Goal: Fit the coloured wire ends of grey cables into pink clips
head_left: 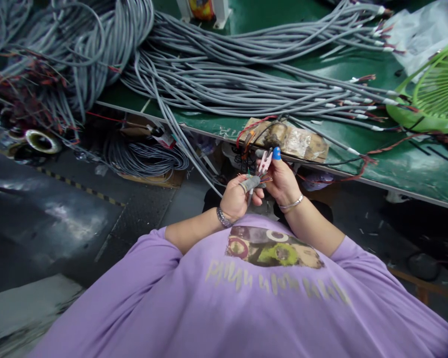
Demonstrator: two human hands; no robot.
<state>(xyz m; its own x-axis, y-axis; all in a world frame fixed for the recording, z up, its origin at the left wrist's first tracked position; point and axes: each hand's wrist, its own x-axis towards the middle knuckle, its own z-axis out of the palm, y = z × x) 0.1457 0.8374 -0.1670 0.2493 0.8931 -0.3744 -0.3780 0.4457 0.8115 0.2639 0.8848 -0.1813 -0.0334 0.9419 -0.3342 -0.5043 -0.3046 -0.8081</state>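
Grey sheathed cable end (pixel 251 183), thin coloured wires (pixel 264 177) fanning from its tip, sits between both hands, just below the edge of the green surface (pixel 395 164). That surface carries long bundles of grey cables (pixel 224 74), a lime-green plastic basket (pixel 433 94) at the right and a brown tape-wrapped block (pixel 302 141) just above the hands. The left hand (pixel 234 200) has its grip clenched round the sheath, whose long axis runs left to right, wires toward the right hand (pixel 283 181). The right grip pinches a small pink plastic clip (pixel 265 161) at the wire ends, a blue finger cap (pixel 277 153) on one fingertip
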